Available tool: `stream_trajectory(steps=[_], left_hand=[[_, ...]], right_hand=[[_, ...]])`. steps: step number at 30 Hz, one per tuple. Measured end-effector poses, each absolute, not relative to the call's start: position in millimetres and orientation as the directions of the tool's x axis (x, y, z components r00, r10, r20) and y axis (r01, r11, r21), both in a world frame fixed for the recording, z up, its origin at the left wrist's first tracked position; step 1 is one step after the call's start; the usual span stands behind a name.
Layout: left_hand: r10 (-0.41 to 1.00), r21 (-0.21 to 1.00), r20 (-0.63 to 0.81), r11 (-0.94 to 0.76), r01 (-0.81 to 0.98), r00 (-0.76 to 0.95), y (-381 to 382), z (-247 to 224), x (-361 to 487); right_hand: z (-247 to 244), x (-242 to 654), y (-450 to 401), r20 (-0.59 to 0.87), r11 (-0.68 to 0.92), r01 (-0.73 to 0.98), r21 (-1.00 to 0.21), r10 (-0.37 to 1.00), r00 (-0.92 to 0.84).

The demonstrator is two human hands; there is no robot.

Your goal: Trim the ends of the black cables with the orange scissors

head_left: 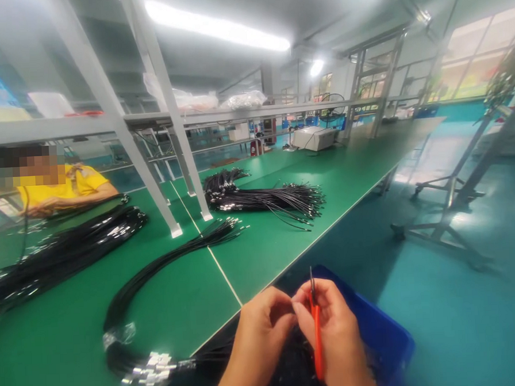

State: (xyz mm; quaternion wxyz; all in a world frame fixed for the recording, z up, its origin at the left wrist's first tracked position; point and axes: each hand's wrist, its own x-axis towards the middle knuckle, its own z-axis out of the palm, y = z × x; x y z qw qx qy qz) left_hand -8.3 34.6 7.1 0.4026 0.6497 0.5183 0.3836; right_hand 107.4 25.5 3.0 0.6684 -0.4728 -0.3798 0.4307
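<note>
Near the bottom middle, my left hand (263, 337) has its thumb and fingertips pinched together, meeting the fingertips of my right hand; anything between them is too small to make out. My right hand (334, 333) holds red-handled scissors or snips (318, 342), with the dark metal tip pointing up. Both hands are over the table's front edge, above dark cables and a blue bin (386, 336). To the left, a curved bundle of black cables (130, 286) lies on the green table (182, 318), with silvery connectors (154, 368) at its lower end.
More black cables (262, 198) lie behind, around the shelf posts (181, 133). A large cable pile (70, 249) is at left, beside a person in a yellow top (82, 182). A white box (314, 138) stands farther back. A wheeled metal frame (448, 206) is at right.
</note>
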Motion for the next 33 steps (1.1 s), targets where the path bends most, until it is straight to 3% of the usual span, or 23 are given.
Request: stream_trajectory(steps=[8, 24, 33], left_hand=[[0.997, 0.990, -0.044, 0.035, 0.134, 0.061, 31.8, 5.9, -16.2], [0.990, 0.992, -0.110, 0.104, 0.067, 0.084, 25.5, 9.7, -10.8], [0.964, 0.975, -0.160, 0.188, -0.118, 0.211, 25.6, 3.4, -20.1]], right_hand=[[12.0, 105.8, 18.7, -0.076, 0.085, -0.399, -0.913, 0.926, 0.370], [6.0, 105.1, 17.6, 0.019, 0.119, -0.303, -0.945, 0.950, 0.313], [18.8, 101.1, 14.7, -0.061, 0.042, -0.421, -0.906, 0.972, 0.228]])
